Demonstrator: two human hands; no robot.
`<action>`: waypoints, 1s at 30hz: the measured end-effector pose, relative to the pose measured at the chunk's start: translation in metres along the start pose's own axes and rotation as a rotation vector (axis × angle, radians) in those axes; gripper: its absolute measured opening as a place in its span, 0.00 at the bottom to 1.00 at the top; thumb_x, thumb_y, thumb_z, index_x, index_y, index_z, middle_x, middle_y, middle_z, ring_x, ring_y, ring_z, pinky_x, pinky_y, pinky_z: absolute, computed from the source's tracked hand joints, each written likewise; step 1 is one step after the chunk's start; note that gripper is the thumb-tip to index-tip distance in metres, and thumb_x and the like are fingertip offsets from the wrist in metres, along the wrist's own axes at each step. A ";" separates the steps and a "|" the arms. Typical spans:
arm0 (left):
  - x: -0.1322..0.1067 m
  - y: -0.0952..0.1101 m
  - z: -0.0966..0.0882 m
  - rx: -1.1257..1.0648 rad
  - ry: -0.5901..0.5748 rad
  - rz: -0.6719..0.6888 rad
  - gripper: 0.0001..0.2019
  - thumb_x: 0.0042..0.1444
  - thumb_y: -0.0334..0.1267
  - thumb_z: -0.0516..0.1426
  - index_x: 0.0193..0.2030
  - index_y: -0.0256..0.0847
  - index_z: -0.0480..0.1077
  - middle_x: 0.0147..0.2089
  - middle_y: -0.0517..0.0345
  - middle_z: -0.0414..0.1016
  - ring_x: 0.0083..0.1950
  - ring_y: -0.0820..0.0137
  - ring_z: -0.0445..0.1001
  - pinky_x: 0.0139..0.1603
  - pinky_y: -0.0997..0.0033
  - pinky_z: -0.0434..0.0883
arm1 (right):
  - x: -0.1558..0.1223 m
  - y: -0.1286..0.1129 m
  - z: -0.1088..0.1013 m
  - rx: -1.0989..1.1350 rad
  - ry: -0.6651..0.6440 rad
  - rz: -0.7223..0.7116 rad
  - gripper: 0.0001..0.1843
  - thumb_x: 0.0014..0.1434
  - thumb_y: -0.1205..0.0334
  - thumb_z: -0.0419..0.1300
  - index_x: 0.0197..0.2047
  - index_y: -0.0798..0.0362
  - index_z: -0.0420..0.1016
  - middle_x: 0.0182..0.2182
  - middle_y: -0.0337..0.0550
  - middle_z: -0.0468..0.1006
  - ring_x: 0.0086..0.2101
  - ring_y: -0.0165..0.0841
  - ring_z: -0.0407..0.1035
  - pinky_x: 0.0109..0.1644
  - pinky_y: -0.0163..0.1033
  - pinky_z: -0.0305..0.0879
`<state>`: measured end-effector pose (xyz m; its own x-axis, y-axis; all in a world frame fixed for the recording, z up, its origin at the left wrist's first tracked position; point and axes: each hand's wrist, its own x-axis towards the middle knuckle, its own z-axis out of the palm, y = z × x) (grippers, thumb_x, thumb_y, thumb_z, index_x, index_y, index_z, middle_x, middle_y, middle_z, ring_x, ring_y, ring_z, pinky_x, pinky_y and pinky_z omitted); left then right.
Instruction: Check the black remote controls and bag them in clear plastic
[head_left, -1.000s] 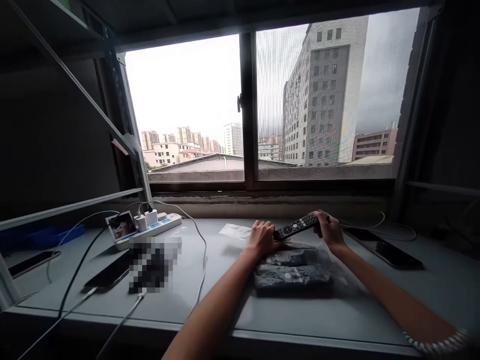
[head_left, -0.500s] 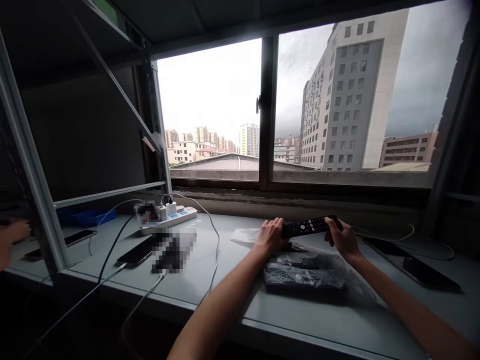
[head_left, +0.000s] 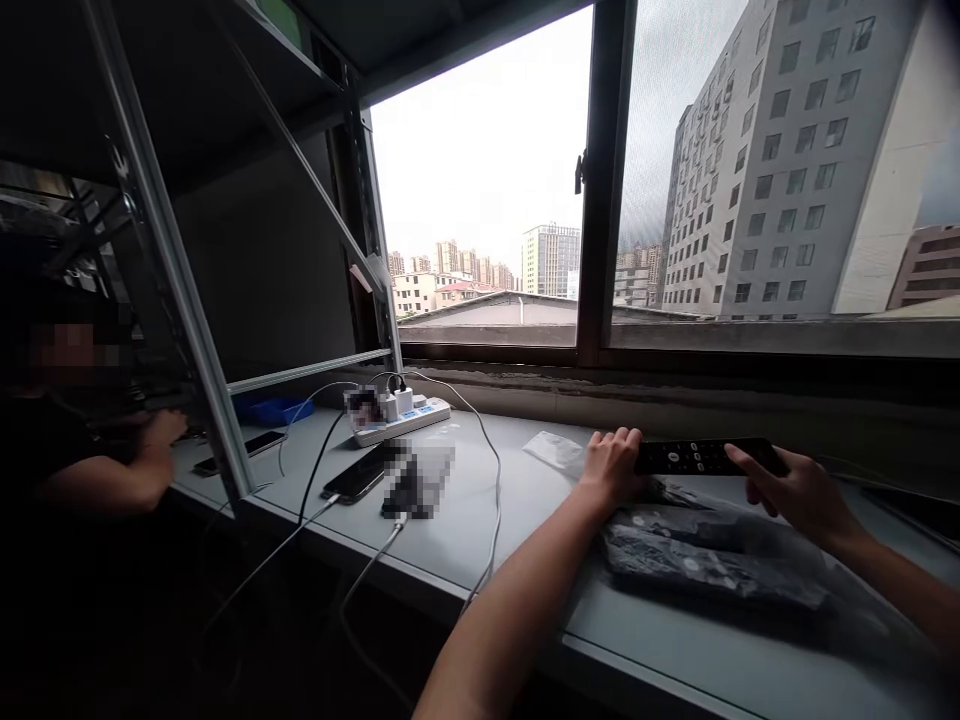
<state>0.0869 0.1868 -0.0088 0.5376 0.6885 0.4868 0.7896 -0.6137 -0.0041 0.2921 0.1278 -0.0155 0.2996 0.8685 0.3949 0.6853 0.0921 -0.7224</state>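
Observation:
A black remote control (head_left: 679, 458) with white-marked buttons is held level between my two hands, its button side facing me. My left hand (head_left: 611, 465) is closed around its left end. At the other end, my right hand (head_left: 795, 490) grips it with a finger or thumb lying over the face. Just below on the table lies a bundle of dark, remote-like items in clear plastic wrap (head_left: 712, 565). Left of my left hand is a flat piece of clear plastic (head_left: 553, 449).
Left on the table (head_left: 450, 550) are a white power strip (head_left: 409, 420) with chargers, a charging phone (head_left: 364, 475), a blurred-out item and loose cables. A metal shelf post (head_left: 180, 270) stands nearby. Beyond it sits another person (head_left: 82, 450), near a blue tray (head_left: 276, 411). Far right lies a dark flat device (head_left: 919, 510).
My view has swung left, so the table things sit further right and the other person shows more. Both hands still hold the remote.

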 end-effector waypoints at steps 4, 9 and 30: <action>0.002 0.001 0.003 0.027 0.020 0.063 0.18 0.49 0.44 0.57 0.44 0.38 0.61 0.45 0.53 0.69 0.47 0.62 0.68 0.49 0.63 0.61 | 0.007 0.013 0.007 -0.018 -0.057 0.005 0.31 0.44 0.31 0.53 0.10 0.50 0.60 0.11 0.44 0.65 0.15 0.33 0.61 0.26 0.41 0.59; 0.004 0.003 0.005 0.072 0.040 0.174 0.18 0.49 0.43 0.57 0.44 0.37 0.61 0.44 0.52 0.68 0.46 0.63 0.67 0.49 0.63 0.60 | 0.012 0.021 0.017 -0.023 -0.092 -0.061 0.32 0.43 0.30 0.54 0.07 0.48 0.60 0.12 0.48 0.65 0.17 0.37 0.63 0.30 0.45 0.61; 0.001 0.007 -0.009 0.068 -0.051 0.189 0.18 0.51 0.42 0.55 0.47 0.39 0.59 0.46 0.53 0.70 0.45 0.63 0.70 0.46 0.65 0.62 | 0.010 0.012 0.016 -0.077 -0.201 -0.142 0.34 0.46 0.29 0.51 0.10 0.52 0.64 0.13 0.43 0.66 0.19 0.34 0.63 0.28 0.40 0.59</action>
<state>0.0902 0.1794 -0.0005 0.6909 0.5834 0.4270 0.6905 -0.7074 -0.1510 0.2924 0.1453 -0.0292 0.0642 0.9296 0.3631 0.7621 0.1892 -0.6192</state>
